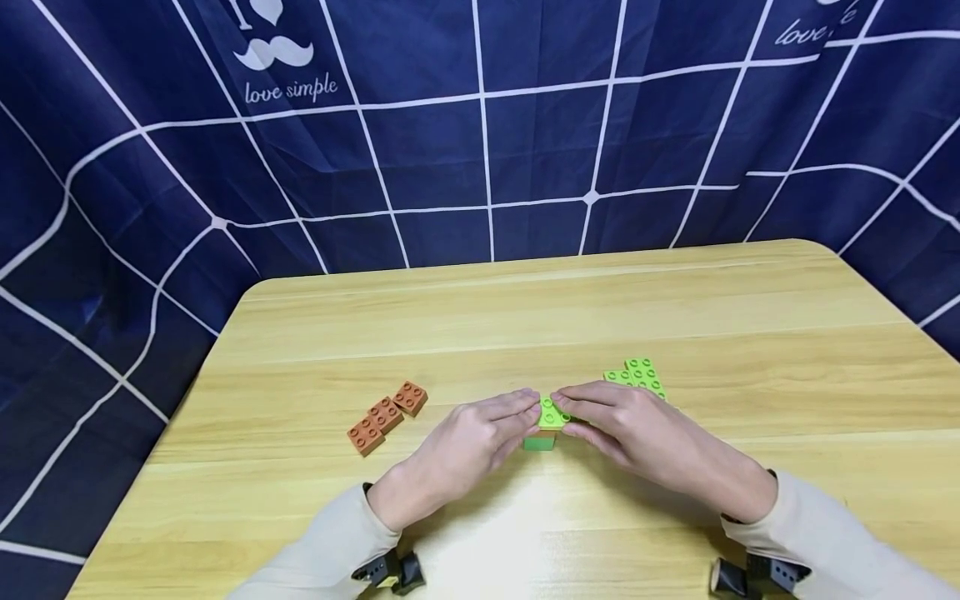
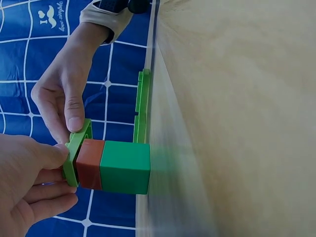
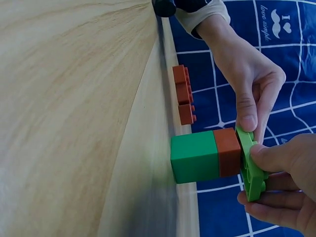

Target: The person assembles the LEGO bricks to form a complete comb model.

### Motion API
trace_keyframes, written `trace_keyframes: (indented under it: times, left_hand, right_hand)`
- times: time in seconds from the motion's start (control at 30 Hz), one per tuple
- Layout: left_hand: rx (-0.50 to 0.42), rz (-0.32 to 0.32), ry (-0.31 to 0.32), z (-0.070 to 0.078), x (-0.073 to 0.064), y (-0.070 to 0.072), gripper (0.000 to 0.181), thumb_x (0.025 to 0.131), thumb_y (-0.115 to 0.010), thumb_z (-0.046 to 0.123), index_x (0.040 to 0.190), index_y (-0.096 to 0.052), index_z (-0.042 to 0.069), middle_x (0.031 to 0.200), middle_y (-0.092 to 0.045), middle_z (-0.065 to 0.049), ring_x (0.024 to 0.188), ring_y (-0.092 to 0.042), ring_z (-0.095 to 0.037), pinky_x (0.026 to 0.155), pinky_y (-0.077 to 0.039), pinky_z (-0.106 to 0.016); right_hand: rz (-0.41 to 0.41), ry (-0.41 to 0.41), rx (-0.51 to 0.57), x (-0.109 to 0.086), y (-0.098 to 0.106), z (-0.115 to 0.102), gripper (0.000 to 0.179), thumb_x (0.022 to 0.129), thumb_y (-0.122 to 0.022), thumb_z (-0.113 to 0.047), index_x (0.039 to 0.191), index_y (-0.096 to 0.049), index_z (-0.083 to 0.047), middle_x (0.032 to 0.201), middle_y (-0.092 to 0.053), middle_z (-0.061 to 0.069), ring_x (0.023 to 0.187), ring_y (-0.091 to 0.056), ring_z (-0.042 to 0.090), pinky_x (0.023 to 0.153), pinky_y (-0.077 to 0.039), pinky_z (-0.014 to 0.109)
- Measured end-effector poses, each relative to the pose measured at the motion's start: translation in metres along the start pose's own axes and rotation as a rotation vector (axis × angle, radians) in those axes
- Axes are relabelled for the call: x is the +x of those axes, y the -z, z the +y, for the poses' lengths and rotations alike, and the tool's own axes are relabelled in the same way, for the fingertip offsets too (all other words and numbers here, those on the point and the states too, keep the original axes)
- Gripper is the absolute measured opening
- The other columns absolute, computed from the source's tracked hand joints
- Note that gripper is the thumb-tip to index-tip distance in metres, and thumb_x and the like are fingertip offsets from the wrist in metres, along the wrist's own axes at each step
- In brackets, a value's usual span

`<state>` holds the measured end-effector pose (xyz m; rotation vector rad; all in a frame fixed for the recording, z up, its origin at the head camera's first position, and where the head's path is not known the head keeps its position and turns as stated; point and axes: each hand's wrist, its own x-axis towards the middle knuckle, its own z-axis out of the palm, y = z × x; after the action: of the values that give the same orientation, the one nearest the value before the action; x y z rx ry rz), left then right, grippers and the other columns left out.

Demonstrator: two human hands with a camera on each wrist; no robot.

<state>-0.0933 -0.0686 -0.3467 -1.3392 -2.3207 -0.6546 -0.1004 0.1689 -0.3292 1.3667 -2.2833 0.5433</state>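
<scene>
A stack of toy building bricks stands on the table between my hands: a tall green block (image 3: 195, 158) at the bottom and a reddish-brown brick (image 3: 228, 152) on top of it. Over the brown brick is a flat lime-green brick (image 1: 553, 413), slightly tilted against it in the wrist views. My left hand (image 1: 474, 433) pinches one end of this lime brick between thumb and fingers. At the opposite end my right hand (image 1: 647, 429) pinches it too. In the head view, the fingers hide the lime brick's sides and most of the stack.
Three reddish-brown bricks (image 1: 385, 414) lie in a slanting row on the table, left of my left hand. Beyond my right hand, more lime-green bricks (image 1: 640, 375) lie partly behind it. A blue curtain (image 1: 435, 158) with white lines hangs at the wooden table's (image 1: 465, 325) far edge.
</scene>
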Motion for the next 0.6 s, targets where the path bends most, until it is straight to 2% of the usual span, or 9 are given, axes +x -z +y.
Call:
trace_keyframes:
  times: [0.6]
  left_hand:
    - [-0.011, 0.017, -0.005, -0.0022, -0.0018, -0.0031, 0.024, 0.086, -0.07, 0.006, 0.109, -0.07, -0.001, 0.114, -0.068, -0.016, 0.112, -0.064, -0.024, 0.098, -0.049, -0.021]
  right_hand:
    - [-0.007, -0.016, -0.019, -0.0009, -0.0023, -0.002, 0.055, 0.103, -0.031, -0.035, 0.109, -0.071, 0.003, 0.106, -0.071, 0.012, 0.092, -0.07, 0.023, 0.075, -0.062, 0.032]
